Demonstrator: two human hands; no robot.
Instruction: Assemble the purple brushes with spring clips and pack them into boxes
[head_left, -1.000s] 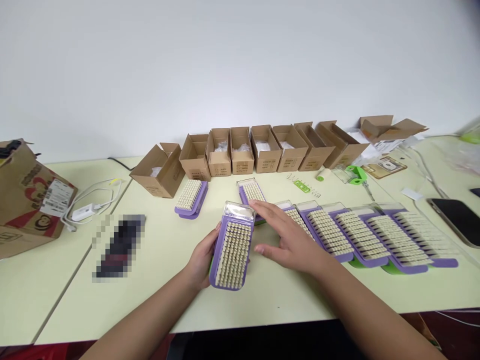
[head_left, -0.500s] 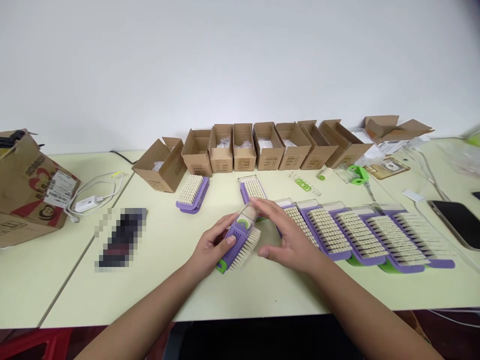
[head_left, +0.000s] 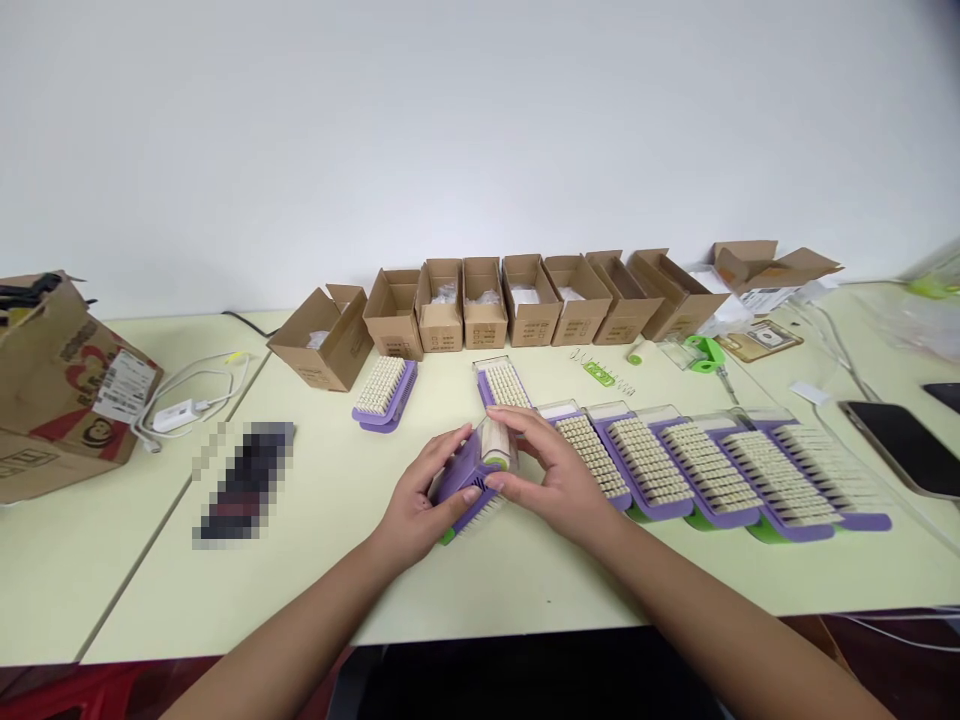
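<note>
- The held brush (head_left: 459, 468), purple with pale bristles and a clear end cover (head_left: 507, 428), lies between both hands, nearer the person than the row of cardboard boxes (head_left: 484, 334) and in front of its middle, tilted with its bristles partly hidden below.
- It looks like hard plastic: probably light and stiff, a little slick on the smooth body. The clear cover may be the more brittle part; the bristles should give under pressure. The purple sides seem the surest hold.
- The left hand (head_left: 421, 500) is closed around the purple body, thumb on the near side and fingers along the far side, parted by about the body's breadth.
- The right hand (head_left: 553, 468) is curved over the clear end, fingertips on its far part and thumb by the near edge, parted about as widely as that end; how firmly it presses, I cannot tell.
- Just in front of the boxes' middle lies another brush (head_left: 502, 384); a third brush (head_left: 382, 386) sits in front of their left part.
- In front of the boxes' right part, a slanting line of brushes (head_left: 651, 462) rests on the table (head_left: 315, 590).
</note>
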